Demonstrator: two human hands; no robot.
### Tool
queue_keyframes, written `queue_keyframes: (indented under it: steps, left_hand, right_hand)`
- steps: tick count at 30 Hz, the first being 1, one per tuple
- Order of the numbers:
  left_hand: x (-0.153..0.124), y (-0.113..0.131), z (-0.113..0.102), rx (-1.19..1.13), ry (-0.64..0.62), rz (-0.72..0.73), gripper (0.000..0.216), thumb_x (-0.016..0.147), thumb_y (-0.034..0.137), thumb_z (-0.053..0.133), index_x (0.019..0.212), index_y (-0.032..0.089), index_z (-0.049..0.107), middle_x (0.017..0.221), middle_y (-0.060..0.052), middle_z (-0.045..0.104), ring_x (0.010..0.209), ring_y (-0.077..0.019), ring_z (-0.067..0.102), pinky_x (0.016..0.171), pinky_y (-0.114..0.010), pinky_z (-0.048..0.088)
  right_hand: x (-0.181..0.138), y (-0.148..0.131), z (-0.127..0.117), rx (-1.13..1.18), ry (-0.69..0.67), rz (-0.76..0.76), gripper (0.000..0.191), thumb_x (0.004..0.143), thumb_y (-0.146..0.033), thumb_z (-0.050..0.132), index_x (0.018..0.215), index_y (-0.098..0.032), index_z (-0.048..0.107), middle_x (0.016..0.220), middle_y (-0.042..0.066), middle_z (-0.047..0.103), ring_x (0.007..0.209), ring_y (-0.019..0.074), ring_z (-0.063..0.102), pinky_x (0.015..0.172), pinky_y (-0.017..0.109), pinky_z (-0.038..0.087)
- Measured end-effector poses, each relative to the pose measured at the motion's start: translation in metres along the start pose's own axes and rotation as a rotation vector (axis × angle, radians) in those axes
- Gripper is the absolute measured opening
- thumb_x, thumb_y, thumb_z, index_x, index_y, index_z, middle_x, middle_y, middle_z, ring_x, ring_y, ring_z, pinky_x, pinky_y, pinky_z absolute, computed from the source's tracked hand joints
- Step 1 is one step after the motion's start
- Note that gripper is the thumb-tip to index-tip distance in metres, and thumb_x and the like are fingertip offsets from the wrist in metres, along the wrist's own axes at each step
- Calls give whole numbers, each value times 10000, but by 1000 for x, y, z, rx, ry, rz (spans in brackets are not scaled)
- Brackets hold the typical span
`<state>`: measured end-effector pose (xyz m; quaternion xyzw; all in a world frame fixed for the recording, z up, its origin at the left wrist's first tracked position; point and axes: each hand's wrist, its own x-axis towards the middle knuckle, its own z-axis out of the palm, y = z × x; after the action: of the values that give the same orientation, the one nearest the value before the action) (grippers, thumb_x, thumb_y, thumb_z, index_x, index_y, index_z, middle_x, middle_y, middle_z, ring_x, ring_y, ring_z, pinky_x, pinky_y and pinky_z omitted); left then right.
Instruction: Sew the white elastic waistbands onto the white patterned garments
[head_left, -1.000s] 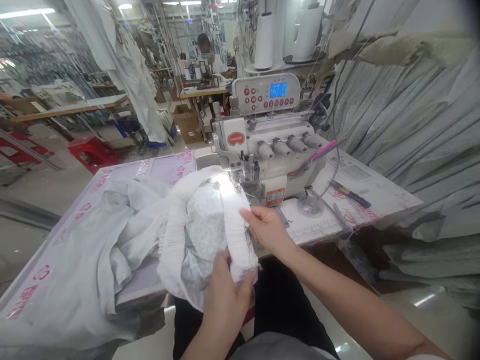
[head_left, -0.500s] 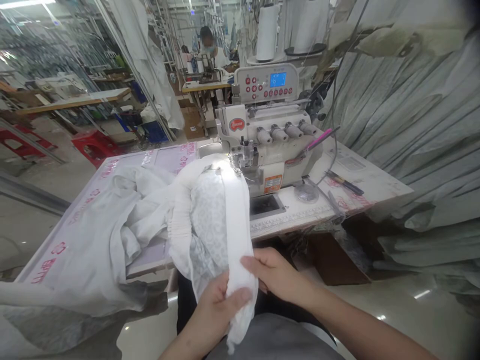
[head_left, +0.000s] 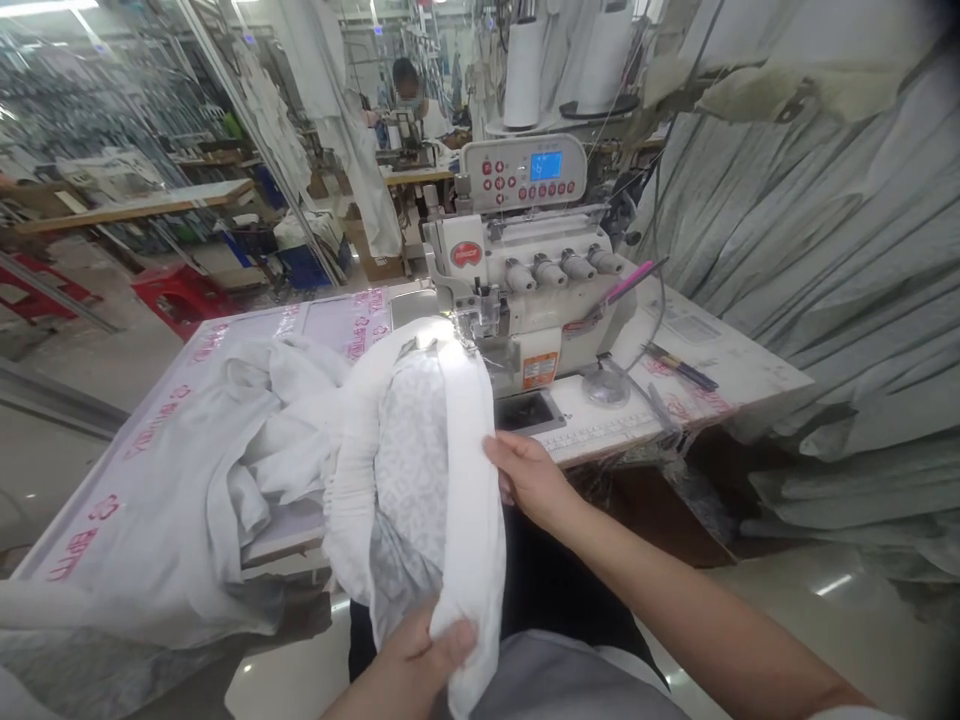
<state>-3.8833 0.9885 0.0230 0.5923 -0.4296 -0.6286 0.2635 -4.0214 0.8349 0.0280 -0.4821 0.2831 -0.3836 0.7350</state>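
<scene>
A pale grey patterned garment (head_left: 411, 455) with a white elastic waistband (head_left: 469, 480) hangs from the needle area of a white overlock sewing machine (head_left: 517, 290) over the table's front edge. Low on the band, my left hand (head_left: 424, 650) pinches it between thumb and fingers. Higher up, my right hand (head_left: 529, 480) grips the band's right edge, fingertips partly hidden behind it. Between the machine's foot and my hands the band runs nearly straight. Its left side is gathered, and more of the pale fabric (head_left: 225, 480) lies bunched on the table to the left.
A pair of dark-handled tweezers or snips (head_left: 682, 367) lies on the table (head_left: 765, 375) at right. White thread cones (head_left: 523, 75) stand behind the machine. Pale cloth (head_left: 817, 250) hangs along the right side. A red stool (head_left: 176, 298) is at left; a person (head_left: 420, 105) sits farther back.
My right hand has slid up the waistband toward the machine. My left hand has moved slightly down and left, so the hands are farther apart. The view has shifted a little.
</scene>
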Motion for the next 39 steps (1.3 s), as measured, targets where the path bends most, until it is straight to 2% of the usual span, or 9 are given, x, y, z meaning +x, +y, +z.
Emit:
queue_keyframes:
  steps: [3, 5, 9, 13, 19, 24, 34, 36, 39]
  left_hand:
    - [1, 1, 0, -12, 207, 34, 489, 813, 590, 414, 1077, 227, 607, 1066, -49, 614, 1062, -246, 499, 982, -342, 335]
    - [1, 4, 1, 37, 219, 71, 440, 828, 549, 419, 1087, 245, 603, 1040, -37, 623, 1035, -242, 514, 955, -332, 360]
    - [1, 9, 4, 221, 54, 114, 318, 845, 463, 442, 938, 230, 637, 870, -28, 637, 835, -215, 559, 810, -292, 427]
    - [2, 6, 5, 222, 55, 147, 270, 828, 412, 500, 976, 212, 607, 984, -27, 623, 923, -208, 539, 865, -270, 392]
    - [0, 1, 4, 170, -149, -12, 353, 815, 449, 507, 859, 120, 625, 844, -39, 630, 810, -200, 543, 738, -260, 418]
    - [2, 8, -9, 150, -229, 37, 376, 808, 457, 528, 1029, 164, 611, 1036, -49, 617, 1014, -241, 532, 909, -310, 394]
    - [6, 41, -22, 109, -424, 156, 412, 814, 501, 503, 1049, 185, 627, 1007, -35, 627, 971, -217, 549, 940, -335, 397]
    - [15, 37, -30, 69, -213, 159, 446, 799, 535, 498, 969, 149, 644, 933, -66, 638, 910, -223, 569, 881, -339, 438]
    - [39, 35, -50, 96, 540, 299, 455, 772, 541, 514, 982, 150, 614, 998, -95, 603, 992, -253, 540, 899, -373, 425]
  right_hand:
    - [-11, 5, -1, -77, 153, -118, 464, 791, -529, 544, 544, -191, 344, 411, -91, 298, 370, 55, 279, 375, 187, 234]
    - [-18, 7, 0, -208, 210, -164, 451, 814, -490, 532, 534, -187, 351, 436, -74, 331, 413, 64, 305, 412, 197, 252]
    - [-28, 7, 6, -266, 57, -68, 403, 778, -508, 554, 589, -170, 439, 541, -44, 409, 499, 82, 347, 468, 206, 288]
    - [-47, 13, 5, -364, -180, 69, 462, 816, -527, 481, 546, -156, 428, 521, -39, 375, 481, 74, 320, 452, 204, 256]
    - [-60, 20, -8, -363, -142, 48, 503, 844, -525, 454, 507, -157, 390, 459, -44, 365, 439, 63, 325, 432, 197, 239]
    - [-54, 13, 8, -246, -349, 173, 462, 771, -545, 550, 569, -138, 470, 480, -49, 373, 432, 54, 305, 413, 184, 230]
    - [-50, 11, 9, -263, -372, 167, 449, 771, -531, 548, 629, -106, 517, 588, -10, 399, 546, 84, 346, 472, 190, 297]
    - [-52, 12, 12, -269, -351, 165, 459, 781, -542, 526, 640, -105, 520, 584, -5, 407, 539, 87, 352, 471, 193, 313]
    - [-57, 13, 18, -270, -327, 115, 440, 818, -512, 487, 673, -100, 533, 614, 7, 433, 567, 99, 379, 521, 207, 356]
